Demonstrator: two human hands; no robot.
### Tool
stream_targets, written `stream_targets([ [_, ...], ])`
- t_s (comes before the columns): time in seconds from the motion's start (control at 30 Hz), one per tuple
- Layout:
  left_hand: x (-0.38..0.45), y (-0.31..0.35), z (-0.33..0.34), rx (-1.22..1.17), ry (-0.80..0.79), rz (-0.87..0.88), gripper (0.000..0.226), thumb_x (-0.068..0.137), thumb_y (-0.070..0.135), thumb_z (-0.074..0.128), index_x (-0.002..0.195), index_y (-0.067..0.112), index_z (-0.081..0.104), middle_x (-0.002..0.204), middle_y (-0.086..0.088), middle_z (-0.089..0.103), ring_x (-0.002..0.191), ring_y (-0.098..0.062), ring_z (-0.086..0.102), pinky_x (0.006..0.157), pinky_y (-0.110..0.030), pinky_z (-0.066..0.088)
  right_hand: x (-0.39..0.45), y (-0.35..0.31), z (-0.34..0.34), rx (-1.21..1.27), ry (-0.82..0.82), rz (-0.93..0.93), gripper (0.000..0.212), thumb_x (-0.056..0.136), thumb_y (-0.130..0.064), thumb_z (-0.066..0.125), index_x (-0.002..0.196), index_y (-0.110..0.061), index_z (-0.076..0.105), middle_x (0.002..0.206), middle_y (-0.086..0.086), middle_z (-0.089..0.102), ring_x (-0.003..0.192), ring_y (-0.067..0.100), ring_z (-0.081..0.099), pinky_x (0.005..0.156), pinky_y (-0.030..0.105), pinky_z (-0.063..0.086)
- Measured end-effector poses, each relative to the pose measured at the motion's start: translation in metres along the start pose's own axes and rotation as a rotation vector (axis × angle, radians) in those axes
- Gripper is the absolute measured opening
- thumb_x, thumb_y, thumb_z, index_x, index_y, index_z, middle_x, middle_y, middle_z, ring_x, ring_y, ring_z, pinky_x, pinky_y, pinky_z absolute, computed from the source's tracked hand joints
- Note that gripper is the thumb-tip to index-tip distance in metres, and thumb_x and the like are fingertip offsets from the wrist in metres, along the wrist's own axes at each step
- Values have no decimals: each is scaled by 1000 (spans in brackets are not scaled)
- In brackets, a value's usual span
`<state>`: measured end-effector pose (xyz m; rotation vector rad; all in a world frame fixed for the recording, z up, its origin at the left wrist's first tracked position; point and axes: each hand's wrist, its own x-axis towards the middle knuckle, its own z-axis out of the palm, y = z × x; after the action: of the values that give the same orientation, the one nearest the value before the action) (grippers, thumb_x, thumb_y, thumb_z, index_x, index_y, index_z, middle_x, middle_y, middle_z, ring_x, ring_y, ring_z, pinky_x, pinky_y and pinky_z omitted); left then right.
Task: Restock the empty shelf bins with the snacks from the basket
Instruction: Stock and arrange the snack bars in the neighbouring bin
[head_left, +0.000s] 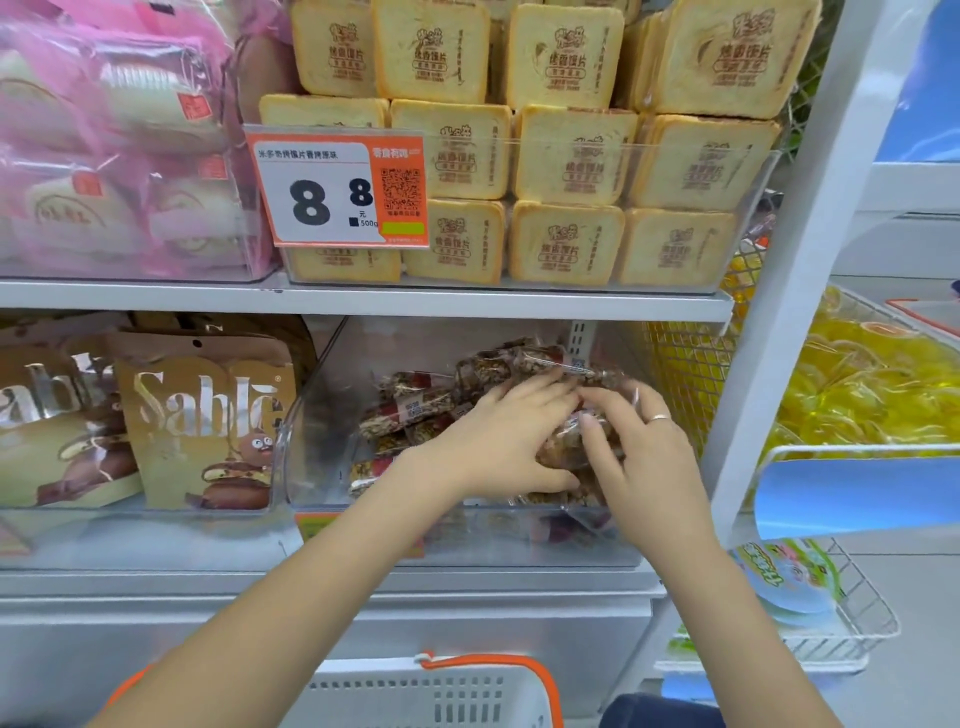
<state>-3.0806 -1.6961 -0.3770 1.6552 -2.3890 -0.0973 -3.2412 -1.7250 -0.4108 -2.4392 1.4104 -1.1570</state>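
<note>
- Shelves (363, 304) of white metal fill the view; the upper one carries a clear bin of toast packs (566, 156) behind an orange price tag (337, 192).
- The clear bin (322, 415) on the lower shelf holds the snack packs (415, 410), piled toward its right side.
- The left hand (498, 441) lies spread on the pile; the right hand (639, 447) curls round one pack.
- The white basket (426, 696) with an orange rim sits below.
- Brown cookie bags (202, 415) stand left of the bin.
</note>
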Motion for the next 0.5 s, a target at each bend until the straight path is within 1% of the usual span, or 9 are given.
stream_targets([
  [0.07,-11,-6,-2,-137,66,-9,80,81,48,66,148,24,29,157,10,15,143,-4,4,118,-31,7,-2,4,0,-1,-55,75,55,86,-54,26,116,-26,63,125,8,53,100,34,58,86,43,47],
  [0.1,-19,-10,-2,-210,109,-14,72,80,46,69,143,29,39,154,12,22,142,-4,9,115,-28,10,-4,4,1,-17,-70,81,57,86,-54,25,118,-25,63,131,10,51,107,36,56,91,43,46],
  [0.13,-26,-14,-1,-251,141,-17,64,79,44,71,137,33,46,151,14,28,140,-3,14,114,-27,14,-6,4,4,-46,-71,80,57,87,-51,25,122,-26,62,139,13,45,119,36,50,98,44,43],
  [0.17,-33,-17,0,-258,159,-27,58,78,43,71,132,36,51,147,16,32,138,-3,19,113,-27,19,-9,3,7,-86,-58,74,57,88,-48,24,126,-26,60,148,14,36,132,34,38,104,45,37],
  [0.23,-43,-20,6,-249,179,-66,54,80,41,71,130,39,52,142,18,39,132,0,28,111,-28,30,-14,-1,11,-176,11,35,57,92,-40,21,132,-20,56,154,13,26,143,32,16,109,48,29],
  [0.3,-47,-21,10,-297,183,-100,55,81,39,71,132,40,49,136,20,43,125,6,35,107,-24,35,-15,-7,11,-251,90,-27,54,94,-33,23,134,-13,53,153,13,30,143,30,16,111,49,27],
  [0.37,-50,-22,11,-390,158,-105,56,80,38,71,132,40,49,129,24,44,120,10,38,100,-17,38,-16,-13,9,-262,94,-114,52,96,-32,26,139,-13,47,153,7,32,143,24,20,115,46,21],
  [0.43,-55,-28,8,-485,185,-126,48,83,35,69,128,37,54,126,24,49,117,11,43,95,-11,40,-19,-17,11,-280,-2,-160,54,97,-40,25,145,-21,38,154,0,31,144,18,22,116,45,12],
  [0.5,-58,-45,3,-534,307,-225,33,89,27,63,122,30,60,119,17,57,110,7,51,90,-8,42,-20,-17,15,-332,-102,-135,58,96,-49,19,147,-26,32,152,-3,34,143,17,25,116,45,5],
])
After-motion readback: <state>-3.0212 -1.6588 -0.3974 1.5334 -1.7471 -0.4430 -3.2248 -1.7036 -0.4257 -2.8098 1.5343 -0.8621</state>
